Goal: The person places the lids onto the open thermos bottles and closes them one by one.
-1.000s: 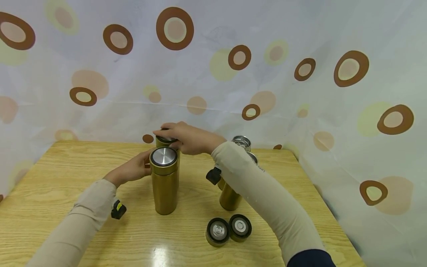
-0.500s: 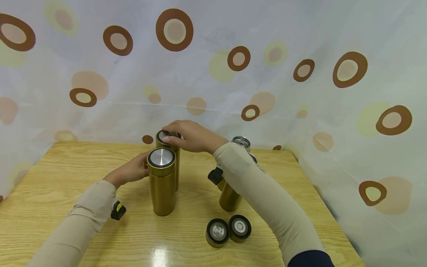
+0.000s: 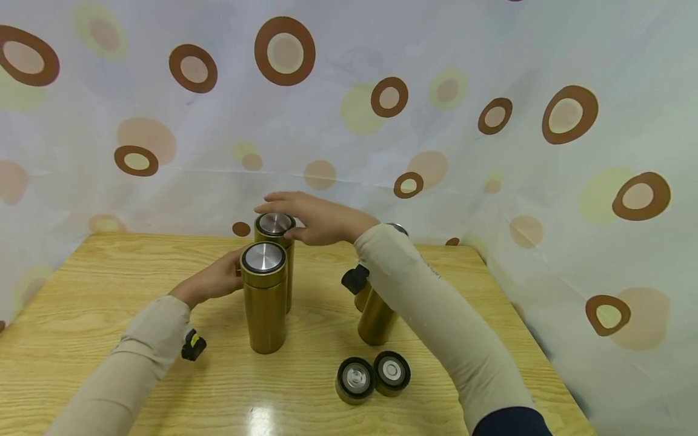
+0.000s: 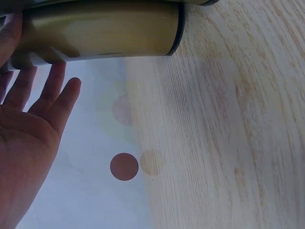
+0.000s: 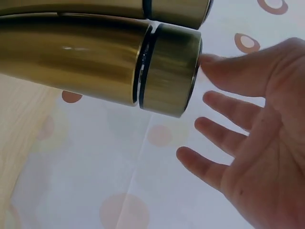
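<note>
Two gold thermos bottles stand upright on the table, one behind the other, with steel-topped lids. My left hand [image 3: 218, 277] holds the rear bottle [image 3: 291, 275] from the left; in the left wrist view its thumb and fingers lie on opposite sides of the body [image 4: 109, 31]. Over the rear bottle's lid [image 3: 274, 223] is my right hand [image 3: 322, 219], fingers spread and apart from it, thumb tip at the lid's edge. A thin dark gap separates this lid [image 5: 170, 69] from the body in the right wrist view. The front bottle [image 3: 265, 312] stands close before it, untouched.
Two more gold bottles, the nearer one [image 3: 376, 318] in front, stand to the right, partly hidden by my right sleeve [image 3: 442, 315]. Two loose lids, a left one [image 3: 355, 380] and a right one [image 3: 392, 372], lie underside up near the front. A patterned sheet [image 3: 338, 145] hangs behind the table.
My right hand's fingers were around the rear lid, swept across its top, and are now spread and lifted off it. My left hand has stayed on the rear bottle.
</note>
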{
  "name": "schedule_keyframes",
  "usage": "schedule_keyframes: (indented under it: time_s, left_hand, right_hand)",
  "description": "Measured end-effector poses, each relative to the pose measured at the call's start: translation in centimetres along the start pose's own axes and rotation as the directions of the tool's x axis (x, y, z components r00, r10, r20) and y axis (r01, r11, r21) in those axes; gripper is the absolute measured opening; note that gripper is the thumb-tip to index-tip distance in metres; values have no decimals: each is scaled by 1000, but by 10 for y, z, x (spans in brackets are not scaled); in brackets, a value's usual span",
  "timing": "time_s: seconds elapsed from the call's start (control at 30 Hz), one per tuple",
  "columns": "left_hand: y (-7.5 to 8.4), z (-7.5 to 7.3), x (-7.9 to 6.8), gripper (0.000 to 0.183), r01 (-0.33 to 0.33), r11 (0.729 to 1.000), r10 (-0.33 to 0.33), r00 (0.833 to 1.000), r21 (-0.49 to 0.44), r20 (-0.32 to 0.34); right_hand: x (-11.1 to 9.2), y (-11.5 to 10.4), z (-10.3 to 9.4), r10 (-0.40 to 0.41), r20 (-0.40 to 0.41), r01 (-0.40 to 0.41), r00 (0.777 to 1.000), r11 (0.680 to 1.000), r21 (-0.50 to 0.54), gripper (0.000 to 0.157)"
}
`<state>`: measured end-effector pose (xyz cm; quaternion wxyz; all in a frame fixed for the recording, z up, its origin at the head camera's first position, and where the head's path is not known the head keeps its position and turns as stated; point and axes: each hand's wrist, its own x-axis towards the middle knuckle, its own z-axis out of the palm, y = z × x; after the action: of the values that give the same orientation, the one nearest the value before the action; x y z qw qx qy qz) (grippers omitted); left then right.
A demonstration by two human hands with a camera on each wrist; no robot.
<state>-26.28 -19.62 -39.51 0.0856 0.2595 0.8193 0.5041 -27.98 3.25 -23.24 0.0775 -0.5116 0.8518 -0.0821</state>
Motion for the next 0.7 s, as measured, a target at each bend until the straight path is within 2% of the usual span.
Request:
schedule_keyframes:
  time_s: [0.27, 0.43, 0.53, 0.7]
  left_hand:
    - [0, 1, 1, 59, 1, 1000, -1, 1000, -12, -1]
    - [-1, 1, 1, 60, -3, 1000, 3, 1000, -22, -7]
    - [-1, 1, 0, 59, -8, 1000, 8, 1000, -22, -5]
    - [-2, 1, 1, 55, -17, 1000, 17, 1000, -14, 1]
  right_hand:
    - [4, -2, -3, 26, 125, -27, 992, 1000, 2, 59]
    - [8, -1, -3, 32, 161, -33, 987, 999, 6, 62]
    - [9, -1, -2, 24, 155, -26, 988, 1000, 9, 63]
    - [12, 1, 0, 4, 84, -2, 996, 1000, -15, 56]
